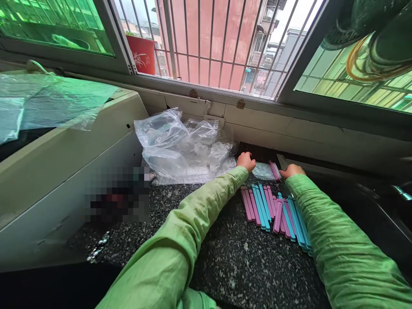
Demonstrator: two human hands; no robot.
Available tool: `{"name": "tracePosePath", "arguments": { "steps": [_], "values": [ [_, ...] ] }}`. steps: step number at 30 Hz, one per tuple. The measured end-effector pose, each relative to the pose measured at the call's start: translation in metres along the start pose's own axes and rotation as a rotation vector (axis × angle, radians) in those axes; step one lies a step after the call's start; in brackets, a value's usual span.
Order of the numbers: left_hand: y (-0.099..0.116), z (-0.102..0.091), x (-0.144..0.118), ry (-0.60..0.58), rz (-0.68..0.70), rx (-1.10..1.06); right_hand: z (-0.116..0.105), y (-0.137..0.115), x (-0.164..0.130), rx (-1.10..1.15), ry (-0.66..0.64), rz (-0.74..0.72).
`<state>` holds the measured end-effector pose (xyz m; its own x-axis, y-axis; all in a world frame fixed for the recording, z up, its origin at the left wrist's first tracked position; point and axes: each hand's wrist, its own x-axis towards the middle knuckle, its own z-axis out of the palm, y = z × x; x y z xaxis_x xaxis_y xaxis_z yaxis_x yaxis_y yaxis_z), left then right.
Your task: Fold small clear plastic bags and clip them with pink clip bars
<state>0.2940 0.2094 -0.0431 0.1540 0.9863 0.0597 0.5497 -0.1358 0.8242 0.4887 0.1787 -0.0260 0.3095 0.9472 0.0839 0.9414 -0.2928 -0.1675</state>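
A small clear plastic bag [263,171] lies on the dark speckled counter, with a pink sealing clip [274,170] across its right end. My left hand [246,161] is closed at the bag's left edge, its fingertips partly hidden. At the clip end, my right hand [292,171] pinches the bag's edge between thumb and fingers. Just nearer to me, several pink sealing clips [249,205] and blue sealing clips [261,208] lie side by side in a row. My right sleeve covers part of the row's right end.
Crumpled clear plastic bags [186,146] are heaped left of my hands against the wall. A pale appliance-like box [106,128] stands at the left, with plastic sheeting [58,98] on top. A black sink-like edge [360,197] is at the right. A barred window is behind.
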Motion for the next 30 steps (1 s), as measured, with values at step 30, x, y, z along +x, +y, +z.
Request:
{"name": "tracePosePath", "arguments": {
  "steps": [30],
  "values": [
    [-0.097,-0.110,-0.083,0.169,-0.019,-0.249,0.028,-0.222,-0.037,0.235,0.176,-0.288]
  ]
}}
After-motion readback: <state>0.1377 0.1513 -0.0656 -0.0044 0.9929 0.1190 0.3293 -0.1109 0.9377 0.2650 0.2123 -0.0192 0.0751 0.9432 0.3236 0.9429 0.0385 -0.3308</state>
